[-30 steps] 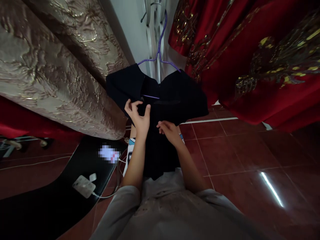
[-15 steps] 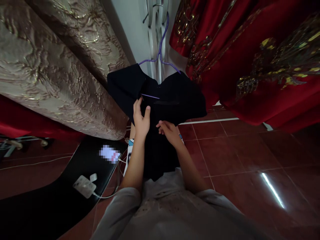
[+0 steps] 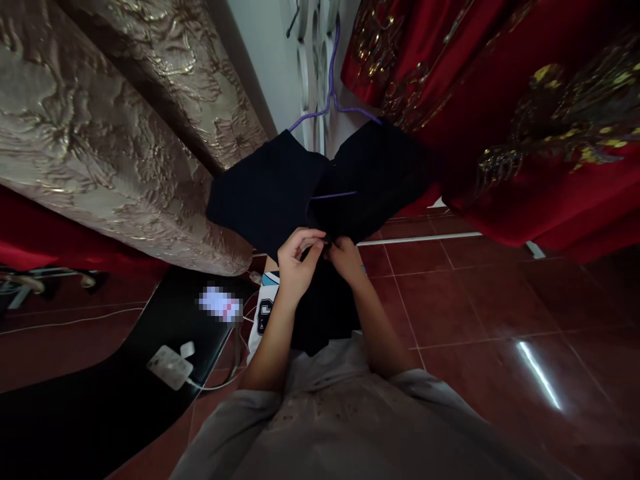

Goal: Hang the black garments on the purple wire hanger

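Premises: an indoor room, consistent with a clothing shop or dressmaker's room; a private home cannot be ruled out. Grounds: sequinned red cloth (image 3: 435, 40) hangs at right, above a white floor bar (image 3: 425, 239). Cream brocade (image 3: 100, 147) hangs at left; near it, casters (image 3: 89, 280) show under more red fabric (image 3: 75, 243). A dark garment (image 3: 267, 197) is on a purple hanger (image 3: 332, 73), centre. Flooring: red tile (image 3: 475, 297). A black bench (image 3: 75, 413) carries a power strip (image 3: 170, 368).
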Tool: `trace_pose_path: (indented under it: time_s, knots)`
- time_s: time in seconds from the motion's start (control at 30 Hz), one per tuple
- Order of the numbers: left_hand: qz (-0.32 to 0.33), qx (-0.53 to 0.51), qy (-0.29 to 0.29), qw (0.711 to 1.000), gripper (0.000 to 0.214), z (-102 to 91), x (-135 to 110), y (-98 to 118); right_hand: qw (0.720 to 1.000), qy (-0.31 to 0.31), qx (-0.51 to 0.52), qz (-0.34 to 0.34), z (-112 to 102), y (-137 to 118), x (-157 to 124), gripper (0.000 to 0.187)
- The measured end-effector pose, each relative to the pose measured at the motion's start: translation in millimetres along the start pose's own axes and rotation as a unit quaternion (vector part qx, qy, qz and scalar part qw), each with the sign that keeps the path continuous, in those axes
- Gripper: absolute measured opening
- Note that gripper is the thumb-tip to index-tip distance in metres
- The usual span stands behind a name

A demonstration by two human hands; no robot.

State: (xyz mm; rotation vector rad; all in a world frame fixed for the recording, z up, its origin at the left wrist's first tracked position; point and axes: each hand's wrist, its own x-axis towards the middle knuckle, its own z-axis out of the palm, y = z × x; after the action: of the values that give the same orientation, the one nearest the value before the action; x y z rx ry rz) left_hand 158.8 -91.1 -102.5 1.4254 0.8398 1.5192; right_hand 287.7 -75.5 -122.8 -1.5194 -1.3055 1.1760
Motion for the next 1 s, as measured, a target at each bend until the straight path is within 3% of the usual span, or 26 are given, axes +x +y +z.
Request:
trace_pose_path:
  time_s: [0.23, 0.37, 0.47, 0.53, 0.67, 0.7, 0.83, 0.9, 1.0]
  knots:
    - [-0.037, -0.041, 0.082, 0.995, 0.038, -11.8, -7, -51, 0.999, -0.006, 0.041, -0.019, 10, 29, 5, 0.055]
    - [-0.049, 0.077, 0.028, 0.995, 0.031, -14.2, -11, -62, 0.998, 0.0, 0.032, -0.05, 14, 32, 7, 0.057]
    - [-0.029, 0.187, 0.022, 0.982, 0.017, -11.3, -12, -62, 0.997, -0.013, 0.016, -0.073, 11, 29, 5, 0.053]
    - [-0.015, 0.23, 0.05, 0.972, 0.013, -9.2, -13, -61, 0.996, -0.017, 0.02, -0.082, 10, 28, 4, 0.044]
    - [0.029, 0.275, 0.179, 0.944, 0.032, -8.7, -13, -63, 0.995, -0.012, 0.055, -0.083, 8, 25, 3, 0.032]
    - [0.029, 0.279, 0.175, 0.944, 0.028, -9.1, -14, -63, 0.994, -0.016, 0.065, -0.081, 8, 25, 2, 0.031]
    - [-0.033, 0.213, 0.04, 0.976, 0.003, -8.9, -16, -62, 0.993, -0.036, 0.084, -0.07, 5, 19, -4, 0.03]
    - [-0.029, 0.198, 0.028, 0.979, 0.006, -6.8, -17, -61, 0.995, -0.042, 0.073, -0.06, 2, 13, -7, 0.034]
    - [0.017, 0.212, 0.054, 0.976, 0.01, -2.1, -17, -60, 0.994, -0.055, 0.076, -0.054, -4, 5, -10, 0.031]
